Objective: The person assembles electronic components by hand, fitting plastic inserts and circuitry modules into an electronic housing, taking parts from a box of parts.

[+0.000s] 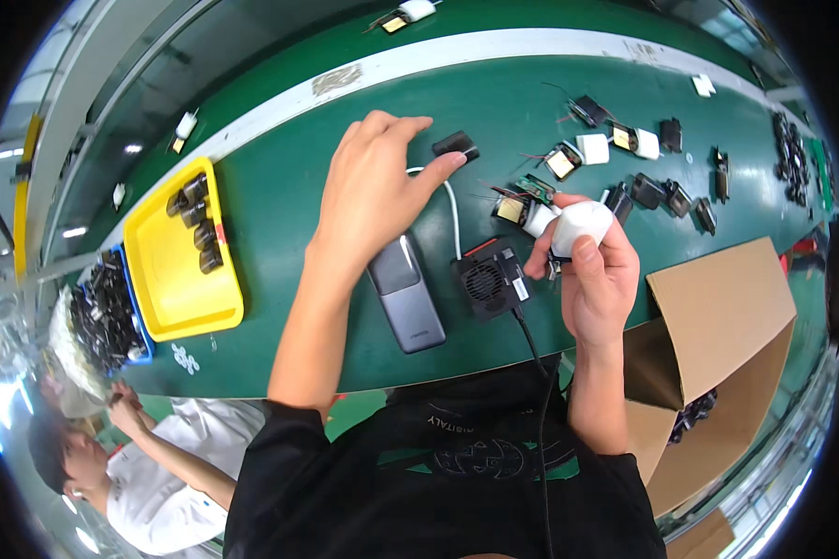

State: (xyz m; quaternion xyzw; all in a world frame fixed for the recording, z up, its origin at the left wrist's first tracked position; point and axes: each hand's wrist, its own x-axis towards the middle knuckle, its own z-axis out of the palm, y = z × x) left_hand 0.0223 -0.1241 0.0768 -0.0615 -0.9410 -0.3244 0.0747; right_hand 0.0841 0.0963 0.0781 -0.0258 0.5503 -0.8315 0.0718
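Right hand (pixel 598 265) pinches white housing (pixel 584 225), right of power bank (pixel 410 300). Left hand (pixel 371 177) spread beyond it — thumb by black block (pixel 452 143), contact unclear. Left of power bank: yellow tray (pixel 163 284) holding dark pieces (pixel 195 190); blue bin (pixel 143 328), black parts (pixel 107 303). Right: cardboard box (pixel 722 307) — dark items (pixel 695 412) inside.

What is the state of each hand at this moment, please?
Left hand: open, by a small black block; contact unclear.
Right hand: closed, holding a rounded white piece.
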